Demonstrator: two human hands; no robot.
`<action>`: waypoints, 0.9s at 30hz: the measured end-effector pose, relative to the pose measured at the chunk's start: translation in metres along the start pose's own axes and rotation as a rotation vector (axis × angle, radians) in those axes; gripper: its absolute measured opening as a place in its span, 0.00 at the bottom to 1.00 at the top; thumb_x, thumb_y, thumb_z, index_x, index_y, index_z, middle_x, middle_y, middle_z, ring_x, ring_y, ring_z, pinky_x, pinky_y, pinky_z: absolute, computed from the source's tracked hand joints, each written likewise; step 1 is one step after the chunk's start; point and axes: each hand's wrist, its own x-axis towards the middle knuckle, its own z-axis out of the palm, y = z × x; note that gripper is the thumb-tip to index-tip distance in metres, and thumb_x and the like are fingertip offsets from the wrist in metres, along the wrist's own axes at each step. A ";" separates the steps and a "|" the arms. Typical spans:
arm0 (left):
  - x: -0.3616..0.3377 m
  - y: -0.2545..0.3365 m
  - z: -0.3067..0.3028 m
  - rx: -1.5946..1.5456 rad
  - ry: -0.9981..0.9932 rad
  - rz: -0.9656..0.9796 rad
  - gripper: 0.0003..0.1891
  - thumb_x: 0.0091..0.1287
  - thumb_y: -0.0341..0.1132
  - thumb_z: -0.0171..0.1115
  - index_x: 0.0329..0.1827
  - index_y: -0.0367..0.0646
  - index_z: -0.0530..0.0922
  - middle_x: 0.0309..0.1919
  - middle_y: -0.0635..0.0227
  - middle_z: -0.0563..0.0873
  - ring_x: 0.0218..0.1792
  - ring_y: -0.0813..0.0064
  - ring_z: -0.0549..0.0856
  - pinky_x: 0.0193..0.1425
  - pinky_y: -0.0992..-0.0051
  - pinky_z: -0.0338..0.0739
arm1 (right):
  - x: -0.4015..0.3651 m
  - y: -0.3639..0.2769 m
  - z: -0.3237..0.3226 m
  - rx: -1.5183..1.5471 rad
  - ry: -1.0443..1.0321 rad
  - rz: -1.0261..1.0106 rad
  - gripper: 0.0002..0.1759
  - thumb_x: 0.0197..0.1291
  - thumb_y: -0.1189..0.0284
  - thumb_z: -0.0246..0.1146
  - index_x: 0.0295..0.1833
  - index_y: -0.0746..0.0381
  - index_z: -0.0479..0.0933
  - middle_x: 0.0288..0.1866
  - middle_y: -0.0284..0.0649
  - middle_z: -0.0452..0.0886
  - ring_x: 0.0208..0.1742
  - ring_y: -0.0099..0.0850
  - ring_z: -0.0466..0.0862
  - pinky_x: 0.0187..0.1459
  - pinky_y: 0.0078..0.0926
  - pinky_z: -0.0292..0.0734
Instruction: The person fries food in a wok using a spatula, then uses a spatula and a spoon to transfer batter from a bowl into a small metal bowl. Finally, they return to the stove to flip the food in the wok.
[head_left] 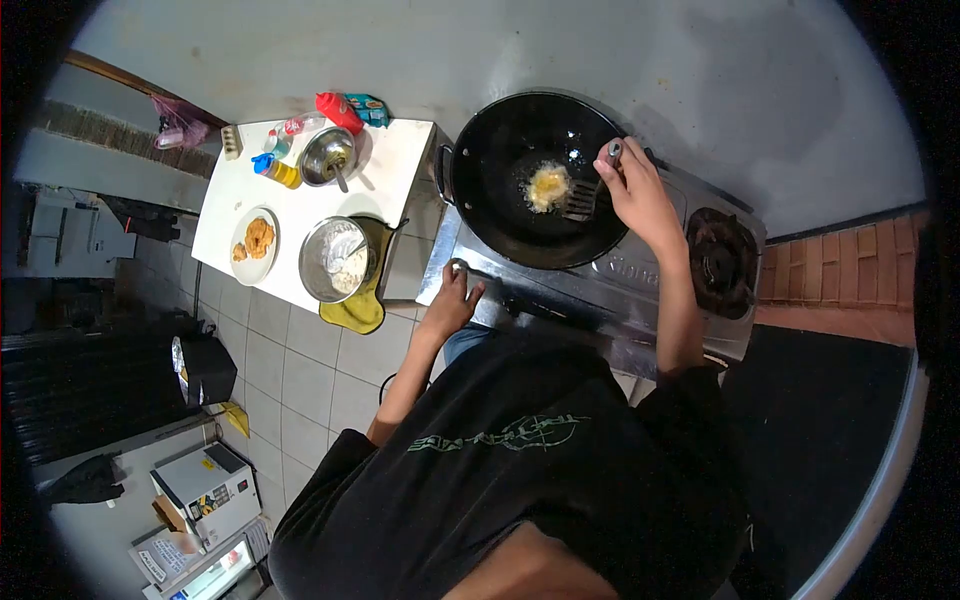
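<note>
My right hand (632, 190) is closed around the handle of a slotted spatula (581, 201), its head dipped into a black wok (490, 215). Just beside the slotted head, a piece of frying food (547, 188), pale yellow and bubbling at the edges, lies in the wok. My left hand (452, 303) rests at the front left edge of the steel gas stove (640, 285), thumb and a finger apart, with nothing visible in it. The wok sits on the stove's left side; a bare burner (720, 262) is to the right.
On the white table (292, 205) to the left stand a bowl of white batter (348, 272), a steel bowl with a utensil (328, 157), a plate (262, 275) with browned fried pieces, and several bottles. A yellow-green cloth (352, 316) hangs over the table edge.
</note>
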 end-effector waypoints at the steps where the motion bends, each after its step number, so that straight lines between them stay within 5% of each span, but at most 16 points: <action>1: -0.001 0.001 0.001 0.002 -0.001 -0.018 0.33 0.69 0.52 0.50 0.65 0.31 0.62 0.69 0.41 0.53 0.59 0.41 0.72 0.63 0.58 0.68 | 0.000 0.002 -0.001 0.044 -0.022 0.047 0.14 0.66 0.66 0.55 0.45 0.67 0.70 0.42 0.45 0.73 0.39 0.43 0.77 0.42 0.32 0.72; 7: -0.005 0.007 0.006 0.086 -0.050 -0.016 0.39 0.67 0.55 0.51 0.68 0.27 0.55 0.70 0.38 0.44 0.59 0.40 0.72 0.64 0.58 0.68 | -0.011 0.024 0.016 0.387 0.031 0.110 0.07 0.65 0.71 0.56 0.40 0.64 0.69 0.32 0.36 0.74 0.30 0.24 0.76 0.34 0.23 0.72; 11: -0.002 -0.002 0.010 0.162 -0.077 0.032 0.42 0.66 0.56 0.52 0.67 0.23 0.53 0.70 0.35 0.41 0.59 0.39 0.72 0.64 0.59 0.69 | -0.016 0.038 0.029 0.381 0.116 0.112 0.06 0.65 0.72 0.57 0.40 0.63 0.69 0.27 0.35 0.74 0.27 0.22 0.76 0.31 0.21 0.72; 15: 0.000 -0.002 0.010 0.234 -0.052 0.083 0.41 0.65 0.54 0.54 0.64 0.21 0.57 0.67 0.32 0.47 0.45 0.38 0.80 0.54 0.57 0.76 | -0.013 0.030 0.029 0.411 0.170 0.210 0.07 0.64 0.71 0.58 0.40 0.63 0.69 0.26 0.35 0.75 0.26 0.23 0.76 0.32 0.23 0.73; 20: 0.001 -0.002 0.011 0.232 -0.078 0.034 0.42 0.65 0.55 0.53 0.65 0.22 0.57 0.68 0.34 0.46 0.45 0.38 0.80 0.54 0.57 0.76 | 0.003 0.013 0.019 0.291 0.126 0.163 0.07 0.63 0.72 0.58 0.41 0.64 0.69 0.27 0.39 0.75 0.26 0.24 0.78 0.31 0.27 0.72; 25: -0.002 0.005 0.007 0.254 -0.068 0.022 0.42 0.65 0.56 0.52 0.66 0.23 0.56 0.69 0.36 0.46 0.45 0.38 0.81 0.55 0.58 0.75 | 0.024 -0.009 0.012 0.098 0.074 -0.086 0.10 0.63 0.72 0.57 0.43 0.68 0.68 0.36 0.49 0.76 0.35 0.47 0.78 0.38 0.36 0.72; 27: -0.001 0.010 0.001 0.210 -0.166 -0.058 0.43 0.65 0.56 0.53 0.68 0.25 0.53 0.70 0.36 0.41 0.53 0.37 0.76 0.60 0.56 0.71 | 0.033 -0.012 0.016 0.111 0.083 -0.167 0.09 0.62 0.74 0.57 0.41 0.68 0.68 0.34 0.47 0.73 0.33 0.43 0.75 0.37 0.33 0.71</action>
